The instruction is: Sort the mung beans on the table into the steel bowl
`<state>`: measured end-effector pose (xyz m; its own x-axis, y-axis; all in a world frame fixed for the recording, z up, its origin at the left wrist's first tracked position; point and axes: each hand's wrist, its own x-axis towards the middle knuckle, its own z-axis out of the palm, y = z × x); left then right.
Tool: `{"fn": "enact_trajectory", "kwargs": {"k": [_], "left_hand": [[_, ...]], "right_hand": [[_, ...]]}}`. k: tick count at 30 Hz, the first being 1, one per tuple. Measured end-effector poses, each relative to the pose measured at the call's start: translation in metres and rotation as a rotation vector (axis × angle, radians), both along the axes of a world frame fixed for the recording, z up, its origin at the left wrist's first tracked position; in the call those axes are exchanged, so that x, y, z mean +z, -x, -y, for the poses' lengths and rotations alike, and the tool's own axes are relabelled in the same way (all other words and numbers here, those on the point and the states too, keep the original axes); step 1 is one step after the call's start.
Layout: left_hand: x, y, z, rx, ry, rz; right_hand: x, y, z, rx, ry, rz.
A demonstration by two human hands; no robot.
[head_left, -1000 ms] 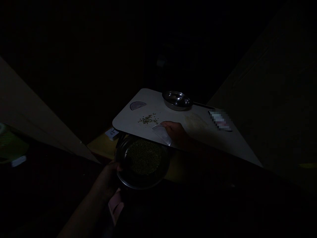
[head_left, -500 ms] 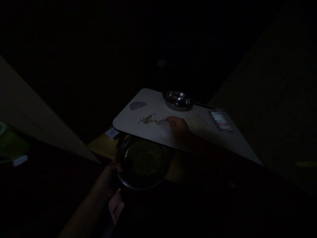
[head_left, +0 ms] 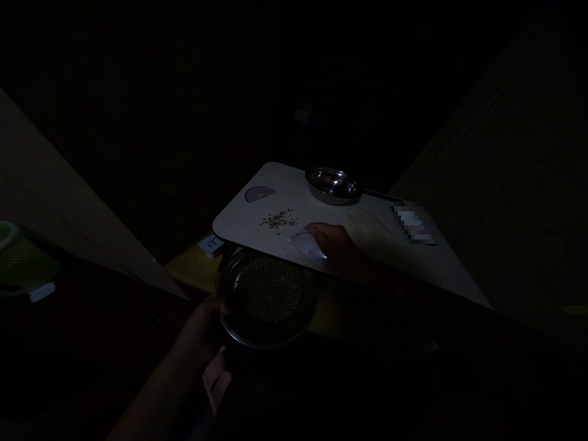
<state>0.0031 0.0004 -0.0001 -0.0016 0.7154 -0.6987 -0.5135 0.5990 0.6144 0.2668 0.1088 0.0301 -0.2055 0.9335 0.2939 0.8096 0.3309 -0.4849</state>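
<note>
My left hand grips the rim of a metal bowl just below the near edge of a white table. Small green beans cover the bottom of that bowl. Over the table, my right hand is closed on a clear semicircular protractor, held by its right end. Left of and beyond it lies a small scatter of loose beans on the tabletop. A second protractor rests flat near the far left edge. Dim light hides most of my right-hand fingers.
At the table's far side stands a shiny steel bowl. A phone-like item with a blurred face lies to the right. A small white box sits below the left edge. A green basket is at far left.
My right hand has drawn the protractor slightly toward the near table edge, away from the scattered beans. The bowl stays in my left hand, and the view has shifted a little.
</note>
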Motion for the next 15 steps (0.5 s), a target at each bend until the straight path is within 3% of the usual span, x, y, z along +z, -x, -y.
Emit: {"fn": "enact_trajectory", "kwargs": {"k": [8, 15], "left_hand": [[0.001, -0.001, 0.000, -0.025, -0.028, 0.001], [-0.001, 0.001, 0.001, -0.003, -0.023, 0.083]], "right_hand": [[0.000, 0.023, 0.014, 0.115, 0.058, 0.021], [-0.002, 0.024, 0.004, -0.077, 0.033, 0.039]]}}
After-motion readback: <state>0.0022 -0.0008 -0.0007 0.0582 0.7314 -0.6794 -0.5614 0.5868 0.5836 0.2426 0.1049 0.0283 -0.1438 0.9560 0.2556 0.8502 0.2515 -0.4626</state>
